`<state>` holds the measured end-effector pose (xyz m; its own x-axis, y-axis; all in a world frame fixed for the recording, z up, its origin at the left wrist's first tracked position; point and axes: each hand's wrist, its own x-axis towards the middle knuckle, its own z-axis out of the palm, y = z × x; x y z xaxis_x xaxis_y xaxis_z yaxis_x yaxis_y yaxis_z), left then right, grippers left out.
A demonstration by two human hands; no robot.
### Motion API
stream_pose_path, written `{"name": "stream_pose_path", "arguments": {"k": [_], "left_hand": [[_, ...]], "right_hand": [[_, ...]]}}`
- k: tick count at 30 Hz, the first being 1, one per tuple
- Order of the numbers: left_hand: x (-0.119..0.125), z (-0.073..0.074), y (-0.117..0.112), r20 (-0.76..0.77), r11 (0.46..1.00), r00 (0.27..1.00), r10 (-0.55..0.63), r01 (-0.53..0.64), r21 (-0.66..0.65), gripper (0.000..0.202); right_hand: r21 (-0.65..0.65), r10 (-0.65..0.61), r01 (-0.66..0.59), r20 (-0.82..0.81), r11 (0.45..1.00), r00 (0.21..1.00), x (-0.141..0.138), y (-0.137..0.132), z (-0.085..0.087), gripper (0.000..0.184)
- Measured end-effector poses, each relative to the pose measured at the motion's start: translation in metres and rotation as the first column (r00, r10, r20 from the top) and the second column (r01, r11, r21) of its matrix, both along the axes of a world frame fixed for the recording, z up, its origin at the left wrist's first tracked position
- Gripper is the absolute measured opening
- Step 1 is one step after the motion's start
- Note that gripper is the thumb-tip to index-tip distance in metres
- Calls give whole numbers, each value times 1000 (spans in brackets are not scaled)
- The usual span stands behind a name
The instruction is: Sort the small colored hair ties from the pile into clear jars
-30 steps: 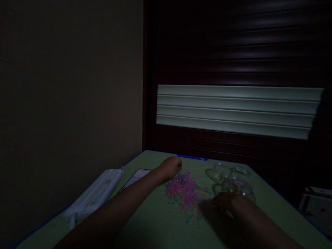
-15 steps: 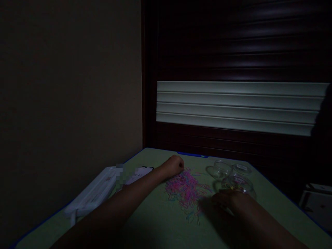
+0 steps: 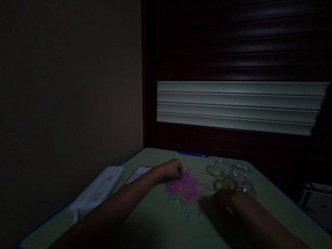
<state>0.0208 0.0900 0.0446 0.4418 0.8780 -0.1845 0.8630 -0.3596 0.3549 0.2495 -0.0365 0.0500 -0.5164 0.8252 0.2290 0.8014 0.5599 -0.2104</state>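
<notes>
A loose heap of small pink, blue and purple loops [image 3: 188, 188] lies mid-table; in the dim light I cannot tell if they are rubber bands or clips. My left hand [image 3: 175, 168] is closed at the heap's far left edge, its fingertips down at the loops. Whatever is between those fingers is hidden. To the right of the heap, my right hand [image 3: 228, 199] hovers low with its fingers curled together, and I cannot make out what they hold. Just beyond it stands a clear round container [image 3: 241, 181] with small coloured pieces inside, partly covered by this hand.
Behind that container are another clear round container [image 3: 222, 167] and a clear lid with a label [image 3: 242, 168]. A phone [image 3: 137, 174] lies partly under my left forearm. Along the left side runs a white power strip [image 3: 97, 188]. A wall and dark shutter bound the table [image 3: 155, 221].
My left hand has dropped slightly, closer to the loops at the heap's far edge. My right hand stays in nearly the same spot.
</notes>
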Motion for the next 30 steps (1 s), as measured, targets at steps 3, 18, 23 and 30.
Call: {"name": "stream_pose_path", "arguments": {"k": [3,18,23,30], "left_hand": [[0,1,-3,-7,1000,1000,-22,22,4,26],[-11,-13,-44,187,957,978,-90,33,289,23],[-12,-23,-52,330,926,939,-98,-36,376,18],[-17,-35,-58,460,946,883,-96,-62,317,23]], "right_hand": [[44,9,-9,-11,999,1000,1,0,-2,23],[149,-12,7,35,989,999,-4,20,-22,15],[201,-43,44,-7,979,999,0,20,-20,15],[26,-108,113,-153,993,982,-23,9,-1,23]]}}
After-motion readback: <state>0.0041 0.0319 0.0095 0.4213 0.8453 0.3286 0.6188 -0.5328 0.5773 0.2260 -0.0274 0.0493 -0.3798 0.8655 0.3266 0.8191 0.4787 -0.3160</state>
